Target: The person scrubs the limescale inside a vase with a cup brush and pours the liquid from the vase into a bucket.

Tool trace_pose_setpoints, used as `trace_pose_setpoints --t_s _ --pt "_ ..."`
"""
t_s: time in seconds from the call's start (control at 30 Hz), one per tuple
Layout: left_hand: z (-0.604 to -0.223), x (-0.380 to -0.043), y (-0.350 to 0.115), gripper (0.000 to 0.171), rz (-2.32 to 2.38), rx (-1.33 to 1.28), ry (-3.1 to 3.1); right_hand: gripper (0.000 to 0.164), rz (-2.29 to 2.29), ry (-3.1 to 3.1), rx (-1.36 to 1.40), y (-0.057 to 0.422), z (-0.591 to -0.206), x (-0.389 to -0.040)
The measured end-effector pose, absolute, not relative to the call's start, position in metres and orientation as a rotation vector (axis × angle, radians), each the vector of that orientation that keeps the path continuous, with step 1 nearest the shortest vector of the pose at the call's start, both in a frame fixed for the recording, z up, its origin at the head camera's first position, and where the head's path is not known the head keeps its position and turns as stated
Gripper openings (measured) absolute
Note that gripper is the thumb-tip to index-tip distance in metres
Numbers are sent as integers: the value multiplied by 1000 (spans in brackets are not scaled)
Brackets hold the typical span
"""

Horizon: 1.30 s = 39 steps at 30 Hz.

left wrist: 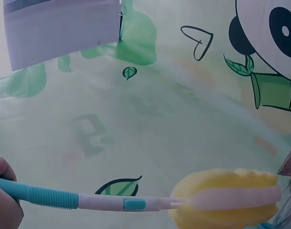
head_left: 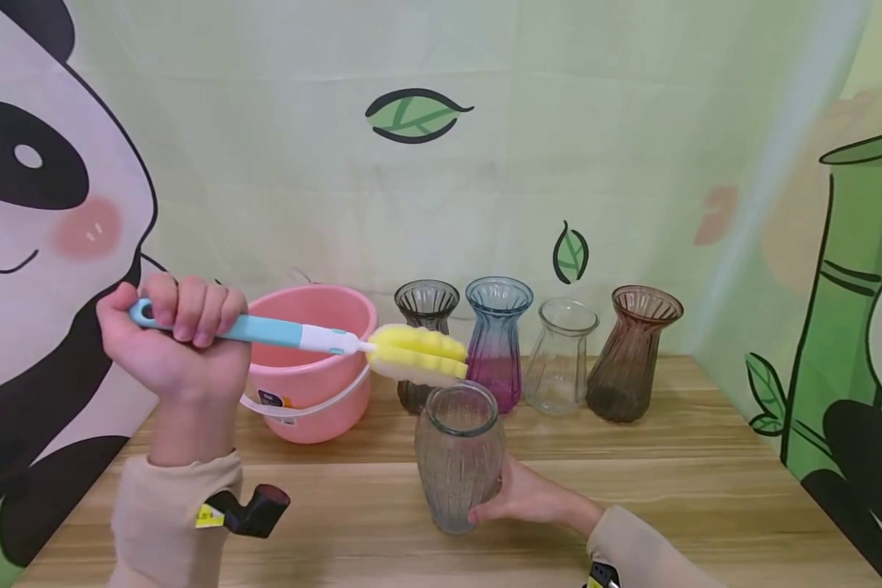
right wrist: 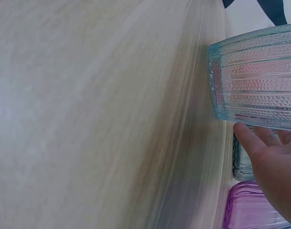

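Observation:
My left hand (head_left: 184, 343) grips the blue handle of a bottle brush (head_left: 265, 330), held level above the table. Its yellow and white sponge head (head_left: 415, 351) points right, just above and behind the rim of a clear ribbed glass vase (head_left: 459, 457). Low on its right side, my right hand (head_left: 529, 494) holds that vase, thumb toward the front; the right wrist view shows the fingers (right wrist: 252, 140) along the textured glass (right wrist: 259, 76). In the left wrist view the brush's white neck and sponge (left wrist: 226, 200) stretch away from the hand.
A pink bucket (head_left: 316, 408) with a white handle stands behind the brush. Along the table's back are a dark grey vase (head_left: 426, 302), a blue and purple vase (head_left: 496, 351), a clear vase (head_left: 559, 367) and a brown vase (head_left: 628, 359). A printed cloth (head_left: 485, 188) hangs behind the wooden table (head_left: 632, 482).

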State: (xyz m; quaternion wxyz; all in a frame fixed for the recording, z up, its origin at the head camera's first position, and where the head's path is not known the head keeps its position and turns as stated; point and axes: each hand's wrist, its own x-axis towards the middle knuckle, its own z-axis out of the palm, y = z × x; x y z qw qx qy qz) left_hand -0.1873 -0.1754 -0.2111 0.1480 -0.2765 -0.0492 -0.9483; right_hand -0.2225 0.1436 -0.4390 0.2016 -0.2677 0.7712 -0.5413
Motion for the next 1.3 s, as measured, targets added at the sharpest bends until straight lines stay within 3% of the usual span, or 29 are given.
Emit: trace_pose_setpoints --t_s 0.27,0.73,1.1,1.3 --pt "-208 -189 -156 41 -2838 -912 -291 81 -1484 2166 -740 143 -439 -221" --pt "-178 -206 -99 43 -2622 -1187 -1127 81 -1487 2165 -753 143 -437 -220" --pt "-193 -222 -66 42 -2805 -1245 -1288 69 -1468 2154 -871 144 -441 -222" --pt "-220 -225 -48 38 -2824 -1158 -1497 76 -1465 2213 -818 143 -441 -221"
